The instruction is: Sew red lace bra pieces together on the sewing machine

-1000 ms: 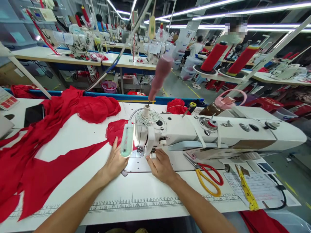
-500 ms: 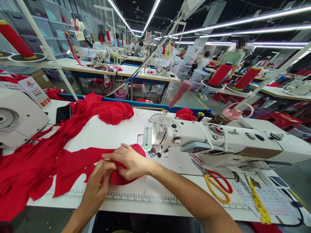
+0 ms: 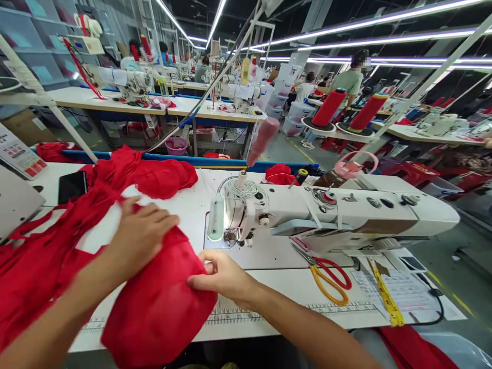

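A bulging piece of red fabric [image 3: 161,302] hangs over the near edge of the white sewing table [image 3: 269,297]. My left hand [image 3: 140,238] lies on top of it with its fingers curled over the cloth. My right hand [image 3: 221,277] pinches the fabric's right edge just in front of the white sewing machine [image 3: 326,210]. The machine's needle area [image 3: 230,238] is bare, a short way beyond my right hand.
A heap of red fabric [image 3: 57,230] covers the table's left side, with a dark phone [image 3: 72,186] beside it. Red and yellow scissors [image 3: 326,277] and a yellow tape measure [image 3: 386,300] lie right of my hands. Other sewing stations and people fill the background.
The fabric came away from the needle and was gathered toward me; it now bulges over the table's near edge. My left hand moved on top of it, my right grips its right edge.
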{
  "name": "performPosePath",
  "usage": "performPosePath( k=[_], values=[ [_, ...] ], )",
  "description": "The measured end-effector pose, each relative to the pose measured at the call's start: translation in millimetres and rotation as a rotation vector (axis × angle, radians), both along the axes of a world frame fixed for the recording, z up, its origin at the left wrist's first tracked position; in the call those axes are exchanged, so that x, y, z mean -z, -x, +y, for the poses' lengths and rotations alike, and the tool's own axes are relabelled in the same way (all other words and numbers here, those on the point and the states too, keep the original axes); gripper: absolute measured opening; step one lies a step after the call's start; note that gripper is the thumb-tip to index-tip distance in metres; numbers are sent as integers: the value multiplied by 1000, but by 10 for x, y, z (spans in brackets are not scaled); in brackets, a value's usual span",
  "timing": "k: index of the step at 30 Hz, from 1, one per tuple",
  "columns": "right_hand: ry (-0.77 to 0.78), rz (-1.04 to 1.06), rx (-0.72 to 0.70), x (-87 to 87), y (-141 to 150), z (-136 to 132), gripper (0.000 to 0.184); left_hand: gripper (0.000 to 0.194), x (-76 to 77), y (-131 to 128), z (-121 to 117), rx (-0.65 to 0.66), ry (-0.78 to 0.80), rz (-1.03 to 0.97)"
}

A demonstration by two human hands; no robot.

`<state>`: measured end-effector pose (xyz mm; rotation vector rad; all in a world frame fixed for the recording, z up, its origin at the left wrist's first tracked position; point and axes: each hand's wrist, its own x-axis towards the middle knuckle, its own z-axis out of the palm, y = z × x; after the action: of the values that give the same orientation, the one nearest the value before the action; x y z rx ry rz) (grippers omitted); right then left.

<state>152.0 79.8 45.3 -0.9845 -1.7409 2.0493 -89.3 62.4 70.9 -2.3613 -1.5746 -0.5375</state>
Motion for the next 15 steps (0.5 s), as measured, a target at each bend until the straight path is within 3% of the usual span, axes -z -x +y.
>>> performPosePath(
  k=[3, 5, 7, 9, 12, 15],
  values=[
    [-586, -416, 151, 365, -279, 35, 27, 38, 416, -440, 481, 40, 55, 38],
    [-999, -525, 177, 514, -435, 56, 49, 37, 635, -616, 598, 6, 44, 11],
    [-1288, -515, 140, 566, -542, 79, 62, 31, 723, -702, 580, -48, 35, -32],
    [-1408, -446, 49, 563, -600, 111, 53, 22, 722, -751, 491, -92, 46, -71],
    [-1398, -333, -77, 558, -640, 155, 30, 15, 726, -842, 347, -79, 90, -84],
    [-1399, -264, -131, 588, -685, 169, 22, 37, 842, -921, 288, 10, 142, -70]
  ],
)
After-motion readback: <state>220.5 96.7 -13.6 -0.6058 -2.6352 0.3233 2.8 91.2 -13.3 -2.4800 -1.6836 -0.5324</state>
